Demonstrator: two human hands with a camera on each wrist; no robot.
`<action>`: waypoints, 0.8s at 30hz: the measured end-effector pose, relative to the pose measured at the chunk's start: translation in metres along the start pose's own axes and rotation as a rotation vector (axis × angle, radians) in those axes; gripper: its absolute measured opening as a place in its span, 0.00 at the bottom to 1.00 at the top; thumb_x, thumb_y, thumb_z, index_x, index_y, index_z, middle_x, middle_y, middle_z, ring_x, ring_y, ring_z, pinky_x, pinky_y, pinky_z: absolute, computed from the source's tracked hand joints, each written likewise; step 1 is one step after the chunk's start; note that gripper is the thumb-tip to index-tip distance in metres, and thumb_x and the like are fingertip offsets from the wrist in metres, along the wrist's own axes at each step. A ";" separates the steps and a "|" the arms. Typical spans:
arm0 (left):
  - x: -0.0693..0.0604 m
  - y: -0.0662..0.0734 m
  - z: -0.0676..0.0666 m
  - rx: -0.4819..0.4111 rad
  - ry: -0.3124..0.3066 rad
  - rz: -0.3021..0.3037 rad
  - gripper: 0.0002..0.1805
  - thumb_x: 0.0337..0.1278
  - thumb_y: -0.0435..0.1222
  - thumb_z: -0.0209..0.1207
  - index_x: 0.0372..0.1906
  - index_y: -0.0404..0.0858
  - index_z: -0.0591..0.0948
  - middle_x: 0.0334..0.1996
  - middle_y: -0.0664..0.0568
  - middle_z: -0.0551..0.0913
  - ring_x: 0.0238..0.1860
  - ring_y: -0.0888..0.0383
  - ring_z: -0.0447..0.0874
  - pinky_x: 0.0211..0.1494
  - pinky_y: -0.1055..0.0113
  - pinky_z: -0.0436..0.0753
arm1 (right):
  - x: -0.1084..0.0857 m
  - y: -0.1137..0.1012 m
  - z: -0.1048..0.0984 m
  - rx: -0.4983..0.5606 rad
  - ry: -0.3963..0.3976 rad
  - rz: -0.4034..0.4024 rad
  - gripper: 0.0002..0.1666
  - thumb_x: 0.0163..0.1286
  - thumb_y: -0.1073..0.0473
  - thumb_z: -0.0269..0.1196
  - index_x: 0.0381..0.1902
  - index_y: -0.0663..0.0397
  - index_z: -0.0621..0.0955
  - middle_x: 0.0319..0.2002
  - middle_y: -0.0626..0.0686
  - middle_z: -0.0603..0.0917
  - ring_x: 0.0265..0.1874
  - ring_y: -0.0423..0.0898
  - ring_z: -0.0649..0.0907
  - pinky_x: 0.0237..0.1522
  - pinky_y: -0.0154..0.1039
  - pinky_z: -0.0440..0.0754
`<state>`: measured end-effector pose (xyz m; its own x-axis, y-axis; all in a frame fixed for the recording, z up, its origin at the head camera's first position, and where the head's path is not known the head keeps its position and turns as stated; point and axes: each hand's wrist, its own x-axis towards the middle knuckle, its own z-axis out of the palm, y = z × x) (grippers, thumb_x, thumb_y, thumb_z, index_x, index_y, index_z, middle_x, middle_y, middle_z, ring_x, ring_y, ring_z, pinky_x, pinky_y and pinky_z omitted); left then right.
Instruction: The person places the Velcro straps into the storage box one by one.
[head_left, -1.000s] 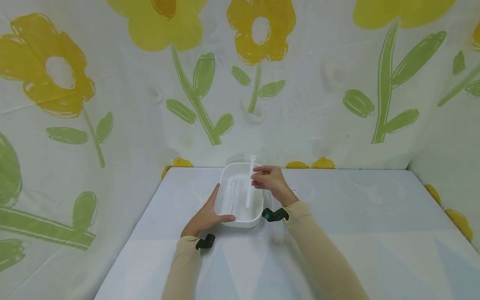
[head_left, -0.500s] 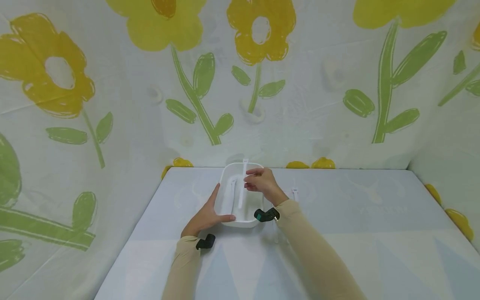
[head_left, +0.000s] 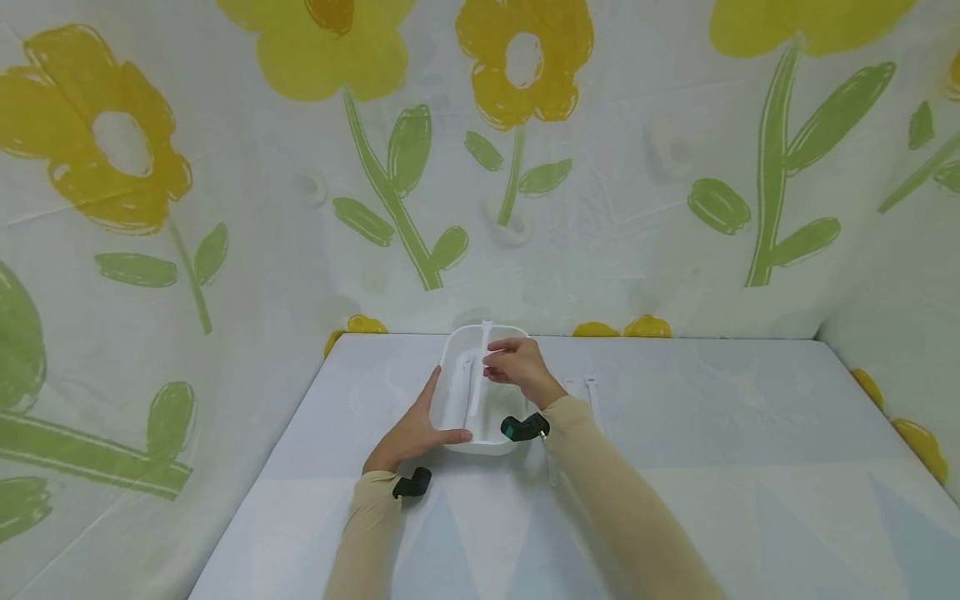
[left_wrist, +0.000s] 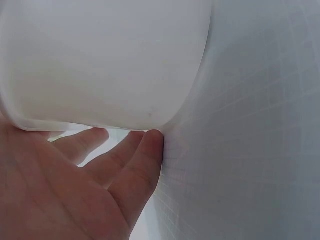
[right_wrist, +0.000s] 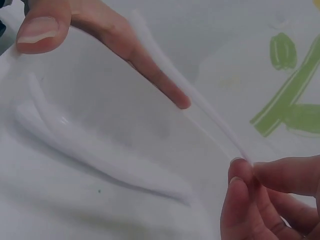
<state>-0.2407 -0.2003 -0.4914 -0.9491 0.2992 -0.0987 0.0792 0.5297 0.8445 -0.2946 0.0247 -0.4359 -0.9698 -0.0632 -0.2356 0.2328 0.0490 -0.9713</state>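
A white plastic box (head_left: 480,448) with rounded corners stands on the table. My left hand (head_left: 411,437) spans its near left corner, fingers spread along the left side and thumb resting at the front rim. In the left wrist view, the fingertips (left_wrist: 152,145) touch its outer wall. My right hand (head_left: 520,367) pinches a long, thin white plastic strip (head_left: 477,387) with a small wider end. The strip slants over the box, the wider end up at the back rim. Another white strip (head_left: 463,392) lies inside the box; the right wrist view shows it (right_wrist: 100,157) as two arms parted at one end.
More white strips (head_left: 592,392) lie on the table to the right of the box, partly covered by my right arm. A white cloth (head_left: 622,208) printed with yellow flowers hangs behind the table (head_left: 712,517) and at both sides.
My right hand has moved left over the box with the strip in it, bringing it near the one inside. The strips on the table have come more into view. My left hand has stayed put.
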 end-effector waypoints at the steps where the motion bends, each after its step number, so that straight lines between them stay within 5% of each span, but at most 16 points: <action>1: 0.000 -0.001 0.000 0.003 0.001 0.000 0.72 0.43 0.55 0.79 0.85 0.57 0.38 0.83 0.50 0.53 0.73 0.45 0.67 0.76 0.37 0.68 | 0.001 0.000 0.000 0.002 -0.001 -0.001 0.20 0.69 0.65 0.68 0.57 0.63 0.82 0.41 0.59 0.89 0.28 0.42 0.88 0.38 0.35 0.90; 24: 0.001 -0.002 0.001 -0.010 -0.001 0.001 0.71 0.45 0.53 0.79 0.84 0.61 0.39 0.82 0.52 0.56 0.72 0.44 0.67 0.76 0.37 0.69 | 0.010 0.005 0.011 -0.040 -0.008 0.029 0.17 0.68 0.67 0.68 0.54 0.65 0.82 0.38 0.58 0.89 0.27 0.43 0.87 0.36 0.35 0.89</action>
<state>-0.2415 -0.2002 -0.4937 -0.9485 0.3010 -0.0983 0.0774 0.5216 0.8496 -0.3025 0.0134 -0.4434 -0.9621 -0.0690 -0.2637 0.2572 0.0902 -0.9621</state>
